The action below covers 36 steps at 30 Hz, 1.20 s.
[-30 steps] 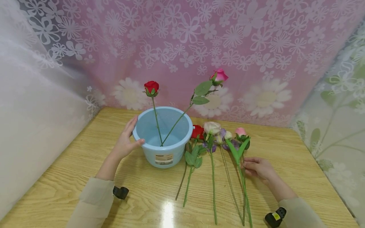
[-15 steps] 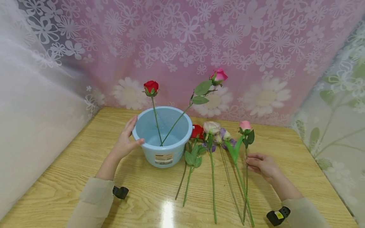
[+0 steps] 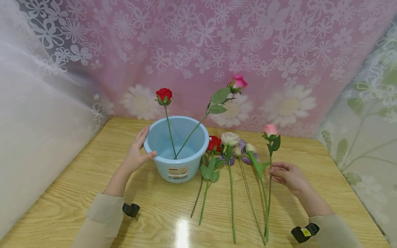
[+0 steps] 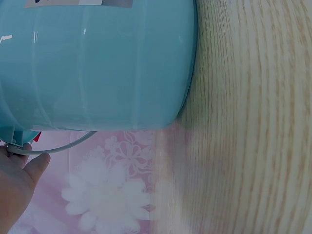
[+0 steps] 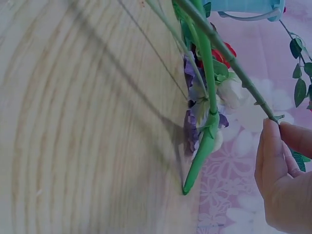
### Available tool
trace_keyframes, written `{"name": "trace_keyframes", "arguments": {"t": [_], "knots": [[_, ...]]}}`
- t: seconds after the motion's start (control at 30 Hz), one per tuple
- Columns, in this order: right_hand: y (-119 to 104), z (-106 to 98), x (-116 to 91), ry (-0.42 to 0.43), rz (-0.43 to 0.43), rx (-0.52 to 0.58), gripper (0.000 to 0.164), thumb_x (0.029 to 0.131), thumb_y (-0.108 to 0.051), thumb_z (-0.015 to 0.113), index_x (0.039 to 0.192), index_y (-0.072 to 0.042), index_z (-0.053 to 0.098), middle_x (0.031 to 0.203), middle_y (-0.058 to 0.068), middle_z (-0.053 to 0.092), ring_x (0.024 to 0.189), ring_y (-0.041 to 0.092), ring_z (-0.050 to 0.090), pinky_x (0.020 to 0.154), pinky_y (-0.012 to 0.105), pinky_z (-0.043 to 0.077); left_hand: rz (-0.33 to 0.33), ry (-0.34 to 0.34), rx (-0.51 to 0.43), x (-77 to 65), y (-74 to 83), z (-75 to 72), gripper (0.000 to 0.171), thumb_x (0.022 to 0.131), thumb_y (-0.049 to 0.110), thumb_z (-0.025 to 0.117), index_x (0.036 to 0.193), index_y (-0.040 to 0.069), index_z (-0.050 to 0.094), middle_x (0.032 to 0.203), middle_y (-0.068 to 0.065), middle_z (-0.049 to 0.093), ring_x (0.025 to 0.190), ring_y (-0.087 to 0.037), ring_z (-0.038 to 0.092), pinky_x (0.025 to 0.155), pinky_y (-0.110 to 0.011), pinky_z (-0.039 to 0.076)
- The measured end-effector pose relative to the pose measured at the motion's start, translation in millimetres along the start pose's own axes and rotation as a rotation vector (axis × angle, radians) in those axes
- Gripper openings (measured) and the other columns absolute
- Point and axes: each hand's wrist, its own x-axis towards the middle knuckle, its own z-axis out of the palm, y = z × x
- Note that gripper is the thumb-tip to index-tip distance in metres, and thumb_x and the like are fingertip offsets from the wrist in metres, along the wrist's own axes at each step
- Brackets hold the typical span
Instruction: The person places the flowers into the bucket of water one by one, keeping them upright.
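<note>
My left hand point(image 3: 135, 154) holds the left side of a light blue bucket point(image 3: 194, 168) at its rim, thumb toward the front. In the left wrist view, fingertips are by the bucket's handle point(image 4: 63, 147). A red rose point(image 3: 164, 95) and a magenta rose point(image 3: 238, 82) stand in the bucket, stems leaning apart. At the right, my right hand point(image 3: 289, 177) pinches the stem of a light pink rose point(image 3: 271, 130) between thumb and fingers. Its head is raised, and its lower stem crosses behind a white tulip's green stem point(image 3: 265, 196). The right wrist view shows the pinched stem point(image 5: 234, 63) slanting above the table.
Between bucket and right hand lie another red rose point(image 3: 214, 143), a white rose point(image 3: 230, 139), purple flowers point(image 3: 245, 160) and the white tulip bud point(image 3: 250, 148). Their stems point toward the wooden table's point(image 3: 155, 220) front. A pink floral curtain point(image 3: 192, 69) hangs behind.
My right hand has moved right and slightly up with the light pink rose, its head rising away from the other flowers. The tulip's leaves and stem have shifted. My left hand stays on the bucket.
</note>
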Motion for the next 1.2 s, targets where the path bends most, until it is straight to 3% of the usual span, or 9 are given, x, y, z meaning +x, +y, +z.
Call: {"name": "trace_keyframes", "arguments": {"t": [0.23,0.43,0.7,0.93,1.2], "knots": [[-8,1,-2,-0.011,-0.012,0.032,0.016,0.086,0.002,0.052,0.100,-0.004,0.052,0.082,0.000,0.062,0.078,0.011,0.062,0.070,0.024,0.051,-0.004,-0.003,-0.007,-0.3,0.1,-0.5,0.088,0.076,0.031,0.067,0.142,0.006,0.014,0.146,-0.011,0.010,0.130,-0.031,0.014,0.102,-0.049,0.020],[-16,5,-3,-0.014,-0.020,0.042,0.015,0.085,0.001,0.054,0.094,-0.011,0.056,0.083,0.000,0.062,0.079,0.012,0.062,0.070,0.024,0.051,-0.002,-0.002,-0.015,-0.6,-1.0,-0.1,0.090,0.076,0.035,0.067,0.142,0.006,0.014,0.145,-0.011,0.010,0.130,-0.030,0.013,0.102,-0.049,0.020],[-25,10,-4,-0.016,-0.043,0.024,0.016,0.085,-0.001,0.055,0.099,-0.008,0.051,0.085,0.000,0.060,0.080,0.011,0.061,0.071,0.024,0.051,-0.005,-0.005,-0.012,-0.9,0.1,0.0,0.089,0.076,0.033,0.067,0.142,0.006,0.014,0.145,-0.011,0.011,0.130,-0.030,0.014,0.102,-0.048,0.021],[-34,15,-6,-0.031,-0.075,0.030,0.017,0.085,-0.001,0.055,0.099,-0.009,0.052,0.086,0.001,0.060,0.080,0.011,0.061,0.071,0.023,0.050,-0.005,-0.010,-0.041,-2.9,30.4,-1.4,0.090,0.076,0.031,0.067,0.138,-0.008,0.013,0.142,-0.025,0.010,0.127,-0.041,0.014,0.100,-0.054,0.019],[-41,25,-1,-0.027,-0.074,0.015,0.033,0.084,-0.005,0.059,0.111,0.000,0.041,0.090,0.001,0.058,0.084,0.011,0.060,0.074,0.024,0.050,0.003,-0.004,-0.010,-0.5,-0.8,-0.1,0.089,0.076,0.034,0.066,0.142,0.004,0.013,0.145,-0.013,0.010,0.129,-0.032,0.014,0.101,-0.049,0.020]]}}
